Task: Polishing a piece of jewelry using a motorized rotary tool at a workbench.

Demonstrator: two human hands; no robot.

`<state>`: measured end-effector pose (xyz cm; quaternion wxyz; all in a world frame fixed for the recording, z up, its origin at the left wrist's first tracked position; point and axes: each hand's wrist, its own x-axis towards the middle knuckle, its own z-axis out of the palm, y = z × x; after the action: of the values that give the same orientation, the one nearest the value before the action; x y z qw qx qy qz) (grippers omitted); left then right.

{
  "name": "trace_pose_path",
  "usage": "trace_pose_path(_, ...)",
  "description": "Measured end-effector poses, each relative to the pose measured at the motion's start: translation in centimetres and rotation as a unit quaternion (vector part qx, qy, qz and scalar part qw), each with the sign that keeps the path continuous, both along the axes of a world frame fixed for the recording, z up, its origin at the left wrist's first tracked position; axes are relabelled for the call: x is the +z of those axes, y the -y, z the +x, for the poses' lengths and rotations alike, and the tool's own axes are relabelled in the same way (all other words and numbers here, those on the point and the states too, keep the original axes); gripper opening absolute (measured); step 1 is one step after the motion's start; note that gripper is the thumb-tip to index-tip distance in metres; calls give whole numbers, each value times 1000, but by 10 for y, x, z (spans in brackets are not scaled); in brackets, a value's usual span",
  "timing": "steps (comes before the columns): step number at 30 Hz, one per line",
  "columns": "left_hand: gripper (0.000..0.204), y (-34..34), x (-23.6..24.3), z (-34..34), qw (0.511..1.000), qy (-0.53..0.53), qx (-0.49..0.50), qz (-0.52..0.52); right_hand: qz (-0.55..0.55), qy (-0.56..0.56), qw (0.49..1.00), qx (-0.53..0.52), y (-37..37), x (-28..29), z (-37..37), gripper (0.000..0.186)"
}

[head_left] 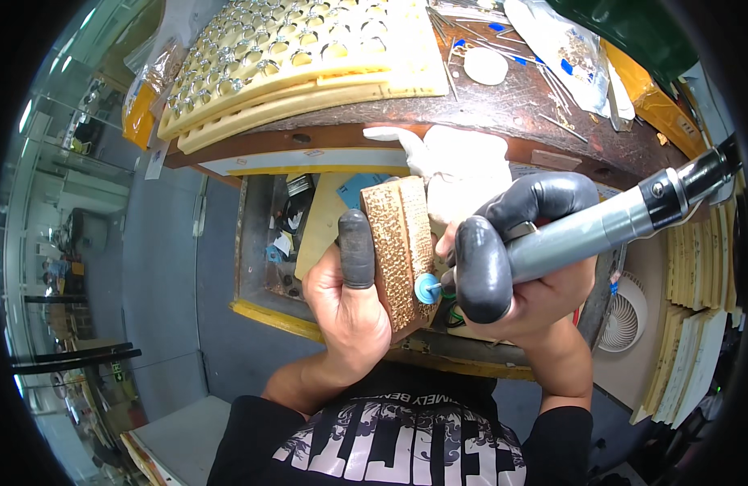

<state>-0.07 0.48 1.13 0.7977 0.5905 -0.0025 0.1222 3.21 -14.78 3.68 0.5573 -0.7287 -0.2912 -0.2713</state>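
Note:
My left hand [350, 304], a black finger cot on its thumb, grips a brown block [397, 251] with a rough, gold-flecked face and a groove along it. I cannot tell what the block is made of. In my right hand [520, 267], black finger cots on the fingers, is a grey rotary handpiece [589, 235]. A small round blue polishing disc [427, 288] sits on the tool's tip. The disc meets the lower right part of the block's face; whether it spins does not show. Behind the hands, a white wrapped shape [467, 166] juts from the bench edge.
On the wooden bench [504, 109] lie cream trays [309, 89] of silver rings, thin metal burs, a round white disc [486, 66] and plastic bags [568, 49]. An open drawer [277, 320] hangs below my hands. A white fan [624, 312] and stacked boards [686, 324] stand right.

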Motion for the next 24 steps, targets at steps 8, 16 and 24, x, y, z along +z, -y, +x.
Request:
trace_pose_path(8, 42, 0, -1, -1, 1000, 0, 5, 1, 5, -20, 1000, 9, 3, -4, -1, 31)
trace_pose_path(16, 39, 2, 1, 0, 1000, 8, 1, -9, -8, -3, 1000, 0, 2, -3, 1, 28)
trace_pose_path(24, 39, -3, 11, 2, 1000, -22, -2, -11, -34, 7, 999, -13, 5, 9, 0, 28)
